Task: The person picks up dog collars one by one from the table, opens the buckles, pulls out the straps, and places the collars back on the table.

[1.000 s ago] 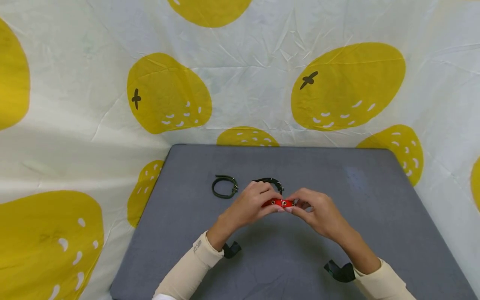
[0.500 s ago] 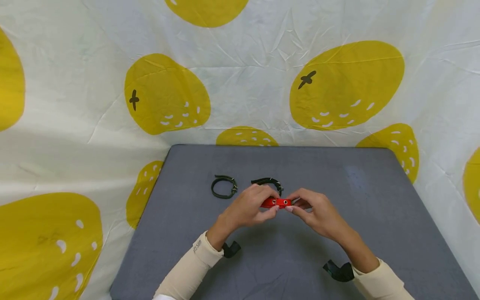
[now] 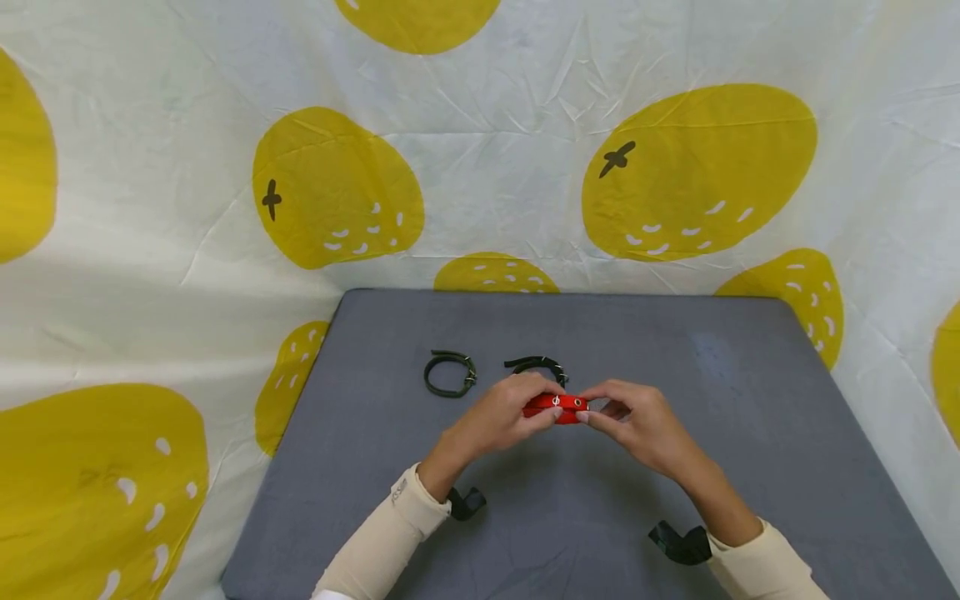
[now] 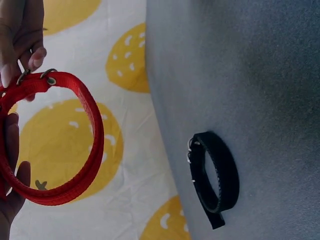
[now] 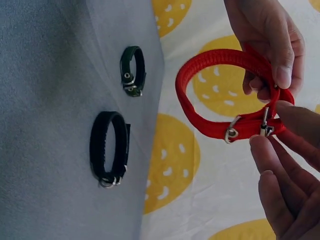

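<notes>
A red collar (image 3: pixel 567 402) with metal eyelets is held up in front of me, bent into a loop. My left hand (image 3: pixel 501 413) pinches its strap between thumb and fingers. On the other side, my right hand (image 3: pixel 633 419) pinches the part by the metal buckle (image 5: pixel 265 129), with fingertips right at the buckle's frame. A metal ring (image 5: pixel 231 134) sits on the strap near the buckle. In the left wrist view, the red collar (image 4: pixel 95 130) shows as a wide loop, with left fingers (image 4: pixel 12 142) along its inside.
Two more buckled collars lie on the grey padded table (image 3: pixel 675 350) beyond my hands: a dark green collar (image 3: pixel 427 377) at left and a black collar (image 3: pixel 551 365) right behind my left hand. A white cloth (image 3: pixel 502 183) with yellow fruit prints hangs around the table.
The red collar has turned between my fingers, and its eyelets have shifted slightly right. More of its lower band now shows. Both hands keep about the same place.
</notes>
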The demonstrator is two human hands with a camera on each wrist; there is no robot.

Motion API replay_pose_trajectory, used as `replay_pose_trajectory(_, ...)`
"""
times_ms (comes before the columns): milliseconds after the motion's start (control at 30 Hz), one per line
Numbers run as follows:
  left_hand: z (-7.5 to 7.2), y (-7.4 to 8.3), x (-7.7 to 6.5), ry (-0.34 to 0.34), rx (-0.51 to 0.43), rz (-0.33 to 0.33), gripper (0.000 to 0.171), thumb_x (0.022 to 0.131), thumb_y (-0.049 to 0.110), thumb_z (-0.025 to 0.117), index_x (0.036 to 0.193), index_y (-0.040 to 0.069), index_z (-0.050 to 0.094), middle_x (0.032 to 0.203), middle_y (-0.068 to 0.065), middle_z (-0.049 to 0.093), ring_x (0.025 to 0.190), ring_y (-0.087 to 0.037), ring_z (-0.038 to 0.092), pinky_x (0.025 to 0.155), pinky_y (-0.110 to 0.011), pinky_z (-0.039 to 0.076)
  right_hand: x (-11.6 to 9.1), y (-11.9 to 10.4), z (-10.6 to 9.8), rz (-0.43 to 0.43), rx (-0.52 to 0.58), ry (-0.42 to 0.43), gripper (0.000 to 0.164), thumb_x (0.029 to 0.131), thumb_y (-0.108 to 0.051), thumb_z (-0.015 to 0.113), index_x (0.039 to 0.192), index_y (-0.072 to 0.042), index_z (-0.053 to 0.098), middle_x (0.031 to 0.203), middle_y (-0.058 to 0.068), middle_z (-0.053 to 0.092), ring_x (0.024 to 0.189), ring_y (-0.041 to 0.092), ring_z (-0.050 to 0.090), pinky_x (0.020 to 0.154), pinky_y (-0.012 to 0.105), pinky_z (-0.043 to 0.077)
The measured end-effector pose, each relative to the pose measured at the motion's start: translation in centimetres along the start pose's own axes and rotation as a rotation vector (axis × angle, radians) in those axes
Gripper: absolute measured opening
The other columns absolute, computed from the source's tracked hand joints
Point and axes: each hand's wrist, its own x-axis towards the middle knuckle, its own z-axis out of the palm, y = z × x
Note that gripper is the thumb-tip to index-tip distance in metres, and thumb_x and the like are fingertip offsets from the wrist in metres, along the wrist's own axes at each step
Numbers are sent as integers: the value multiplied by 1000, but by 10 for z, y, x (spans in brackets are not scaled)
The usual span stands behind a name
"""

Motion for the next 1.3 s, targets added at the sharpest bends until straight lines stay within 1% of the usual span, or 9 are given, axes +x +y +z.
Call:
replay_pose_trajectory(200, 2, 3, 0, -73, -18, -59, 23, 98, 26, 67, 117, 13, 66, 108, 1, 66, 89, -8, 55, 74, -15, 46, 2, -3, -2, -58, -60, 0, 29, 77, -2, 85, 102, -14, 77, 92, -5, 72, 68, -2, 60, 64, 23, 56)
replay_pose_trajectory(300, 3, 3, 0, -104, -23, -88, 26, 96, 29, 69, 117, 14, 65, 110, 2, 66, 91, -8, 54, 75, -15, 46, 2, -3, -3, -71, -51, -20, 28, 77, -1, 85, 101, -13, 77, 92, -5, 71, 69, -2, 61, 65, 23, 57)
replay_pose_trajectory(400, 4, 3, 0, -109, -23, -97, 28, 95, 29, 71, 117, 14, 65, 110, 1, 66, 91, -8, 55, 74, -15, 46, 2, -3, -3, -82, -27, -47, 28, 78, 0, 83, 102, -13, 76, 92, -5, 70, 71, -1, 63, 66, 23, 57)
replay_pose_trajectory(533, 7, 3, 1, -79, 17, -46, 24, 96, 26, 70, 115, 13, 64, 107, 1, 67, 87, -9, 56, 76, -17, 46, 1, -2, -4, -98, -1, -62, 26, 79, 3, 81, 98, -14, 73, 90, -6, 68, 71, -1, 63, 65, 23, 57)
replay_pose_trajectory(633, 9, 2, 1, -35, 60, 3, 21, 95, 23, 71, 112, 13, 65, 103, 2, 69, 85, -9, 56, 79, -21, 46, 1, -1, -4, -103, 16, -66, 25, 79, 4, 79, 94, -15, 70, 87, -6, 67, 69, -1, 62, 63, 23, 56)
replay_pose_trajectory(800, 10, 2, 0, 12, 82, 28, 20, 91, 23, 73, 109, 14, 68, 99, 4, 70, 82, -8, 56, 78, -24, 45, 0, -1, -5, -86, 84, -84, 25, 80, 4, 77, 93, -16, 69, 87, -4, 67, 69, 1, 63, 61, 24, 56)
replay_pose_trajectory(1000, 8, 0, 0, 11, 71, 27, 20, 93, 27, 71, 111, 17, 69, 99, 6, 69, 82, -7, 54, 76, -20, 44, -3, 3, -9, -81, 194, -89, 27, 81, 6, 75, 95, -16, 68, 86, -1, 67, 70, 6, 64, 61, 26, 56)
replay_pose_trajectory(1133, 7, -2, -1, -3, 61, 28, 21, 94, 28, 71, 112, 17, 68, 100, 7, 67, 84, -6, 53, 75, -18, 43, -6, 6, -8, -84, 233, -74, 29, 80, 8, 76, 96, -15, 68, 88, 5, 67, 72, 9, 65, 64, 26, 56)
replay_pose_trajectory(1300, 8, -4, -1, 8, 78, 95, 19, 94, 24, 73, 110, 15, 70, 98, 6, 67, 83, -7, 52, 74, -15, 42, -8, 9, -3, -95, 220, -76, 31, 81, 9, 74, 100, -13, 68, 91, 6, 66, 75, 9, 66, 67, 25, 57)
